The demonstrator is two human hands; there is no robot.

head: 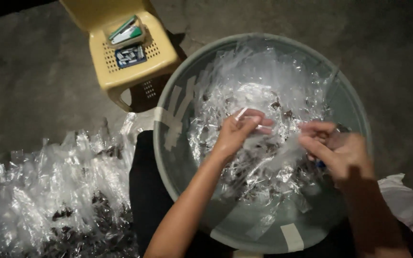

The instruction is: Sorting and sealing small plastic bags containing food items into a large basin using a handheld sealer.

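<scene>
Clear plastic packet (264,125), pinched between left hand (237,131) and right hand (338,153) above the basin's (161,143) twelve o'clock side, may tear if pulled.

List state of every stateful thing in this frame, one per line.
left hand: fingers pinched on a clear plastic strip over the basin
right hand: fingers closed on clear plastic wrap
grey basin: upright, holding clear wrappers with dark pieces, rim patched with tape
pile of clear bags: heaped on the floor, dark bits inside
yellow plastic chair: upright, small items on the seat
</scene>
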